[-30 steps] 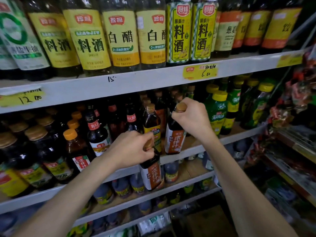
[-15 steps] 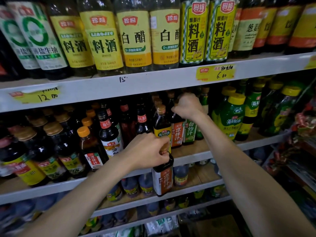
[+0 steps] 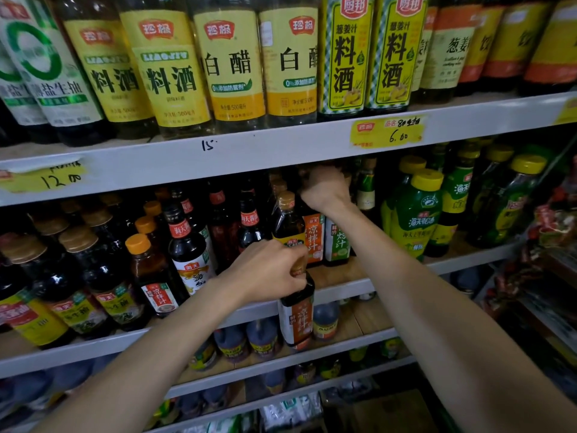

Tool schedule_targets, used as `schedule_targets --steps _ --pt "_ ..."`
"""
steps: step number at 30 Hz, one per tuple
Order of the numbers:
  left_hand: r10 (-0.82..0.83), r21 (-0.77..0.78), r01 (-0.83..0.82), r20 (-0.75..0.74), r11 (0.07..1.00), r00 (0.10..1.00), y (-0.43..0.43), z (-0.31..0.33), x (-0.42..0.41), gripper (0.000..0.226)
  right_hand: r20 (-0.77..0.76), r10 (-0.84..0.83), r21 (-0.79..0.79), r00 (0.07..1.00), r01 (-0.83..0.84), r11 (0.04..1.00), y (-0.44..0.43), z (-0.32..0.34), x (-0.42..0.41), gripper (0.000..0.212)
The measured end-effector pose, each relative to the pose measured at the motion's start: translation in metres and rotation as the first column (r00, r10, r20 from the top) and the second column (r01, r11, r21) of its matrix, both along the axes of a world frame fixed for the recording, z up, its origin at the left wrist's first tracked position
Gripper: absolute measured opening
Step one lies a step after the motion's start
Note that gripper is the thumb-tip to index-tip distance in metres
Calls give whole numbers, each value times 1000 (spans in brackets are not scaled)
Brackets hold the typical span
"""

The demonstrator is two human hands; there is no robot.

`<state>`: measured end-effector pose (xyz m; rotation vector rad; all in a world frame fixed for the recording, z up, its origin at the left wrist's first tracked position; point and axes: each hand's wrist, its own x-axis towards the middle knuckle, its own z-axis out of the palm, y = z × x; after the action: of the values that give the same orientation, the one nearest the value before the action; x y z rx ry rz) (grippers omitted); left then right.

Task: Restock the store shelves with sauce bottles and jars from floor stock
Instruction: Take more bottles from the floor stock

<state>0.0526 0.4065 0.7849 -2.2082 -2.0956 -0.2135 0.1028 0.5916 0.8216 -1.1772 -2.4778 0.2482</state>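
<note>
- Dark sauce bottles (image 3: 93, 276) with brown and orange caps crowd the middle shelf (image 3: 343, 287) at 9 o'clock.
- The left hand (image 3: 268, 270) at centre has its fingers wrapped around the neck of an orange-labelled bottle (image 3: 296, 314), which hangs upright in front of the shelf edge (not resting on it).
- The right hand (image 3: 324, 189), at 1 o'clock from the left, is fisted over the top of a second orange-labelled bottle (image 3: 313, 235) standing on the shelf.
- Green bottles (image 3: 418, 210) with yellow caps stand at 3 o'clock.
</note>
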Motion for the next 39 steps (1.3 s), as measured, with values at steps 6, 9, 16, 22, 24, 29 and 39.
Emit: schedule_targets --steps 6,9,16,22,24,29,39 --pt "5 7 -5 21 1000 1000 10 -3 -4 12 -353 -22 -38 935 9 999 -30 -40 43 36" --pt "7 26 -7 32 1000 999 16 -1 -3 12 -498 -71 -140 864 0 990 -74 -101 86 33" --pt "-18 161 0 109 987 994 36 16 13 12 -674 -56 -366 737 -268 891 -134 -164 106 80" --pt "30 260 -70 152 963 988 58 35 27 21 -683 -179 -179 708 76 981 -114 -140 81 91" --pt "30 328 -69 122 942 992 64 40 29 30 -721 -179 -152 669 100 983 -102 -133 76 86" --pt "122 421 -133 54 897 991 77 44 29 41 -748 -198 -182 633 91 979 -79 -125 55 85" --pt "210 383 -150 -119 912 970 104 35 22 34 -696 -195 -253 691 18 967 -55 -135 45 94"
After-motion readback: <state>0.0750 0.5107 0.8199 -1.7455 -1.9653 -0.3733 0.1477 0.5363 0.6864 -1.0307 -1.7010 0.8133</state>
